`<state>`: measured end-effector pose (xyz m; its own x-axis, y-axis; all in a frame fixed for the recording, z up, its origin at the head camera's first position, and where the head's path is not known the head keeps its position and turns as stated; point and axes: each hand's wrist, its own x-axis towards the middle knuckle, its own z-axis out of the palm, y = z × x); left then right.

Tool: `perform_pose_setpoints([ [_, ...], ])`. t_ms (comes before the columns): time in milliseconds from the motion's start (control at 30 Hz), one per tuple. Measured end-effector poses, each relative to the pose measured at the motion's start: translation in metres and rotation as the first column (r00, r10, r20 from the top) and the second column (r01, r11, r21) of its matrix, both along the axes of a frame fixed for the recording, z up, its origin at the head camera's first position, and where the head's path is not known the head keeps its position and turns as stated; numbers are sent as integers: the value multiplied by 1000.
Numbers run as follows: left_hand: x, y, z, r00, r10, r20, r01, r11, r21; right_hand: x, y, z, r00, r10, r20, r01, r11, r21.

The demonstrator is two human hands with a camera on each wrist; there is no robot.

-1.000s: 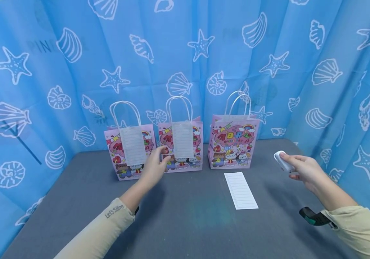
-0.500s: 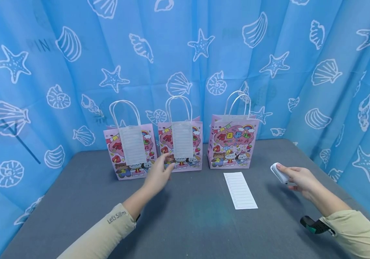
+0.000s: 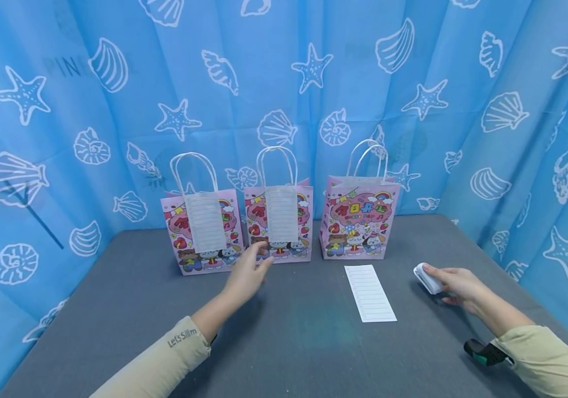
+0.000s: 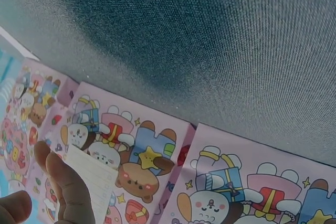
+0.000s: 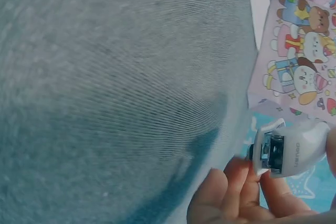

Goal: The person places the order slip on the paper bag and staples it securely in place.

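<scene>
My right hand (image 3: 464, 288) grips a small white stapler (image 3: 428, 278) low over the right part of the table; in the right wrist view the stapler (image 5: 291, 149) shows its front end and printed side. Whether it touches the table I cannot tell. Left of it lies a lined paper slip (image 3: 370, 293). My left hand (image 3: 246, 276), fingers relaxed and holding nothing, hovers before the left bag (image 3: 231, 221) and the middle bag (image 3: 305, 221). Each of these pink gift bags has a lined slip on its front, one on the left (image 3: 205, 222), another on the middle (image 3: 281, 214).
A third pink bag (image 3: 358, 218) with white handles stands at the back right, no slip on its front. The grey table (image 3: 304, 354) meets a blue shell-patterned curtain (image 3: 284, 72) behind and at both sides. A black wrist strap (image 3: 485, 352) hangs below the right sleeve.
My right hand has lowered toward the table with the stapler in it. My left hand has drawn back and down from the bags, slightly to the right. Bags and loose slip stay put.
</scene>
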<state>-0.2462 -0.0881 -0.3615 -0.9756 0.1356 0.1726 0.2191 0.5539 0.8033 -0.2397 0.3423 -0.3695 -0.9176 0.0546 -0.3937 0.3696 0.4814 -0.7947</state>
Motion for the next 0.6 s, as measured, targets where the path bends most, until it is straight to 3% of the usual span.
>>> perform_pose_setpoints([
  [300,1,2,-1,1000,-13,11,13,1000,-15,-2,1,-5,1000,27,0,-27,997,67],
  [600,3,7,-3,999,-34,18,34,999,-32,-2,-4,-10,1000,-1,-3,1,995,101],
])
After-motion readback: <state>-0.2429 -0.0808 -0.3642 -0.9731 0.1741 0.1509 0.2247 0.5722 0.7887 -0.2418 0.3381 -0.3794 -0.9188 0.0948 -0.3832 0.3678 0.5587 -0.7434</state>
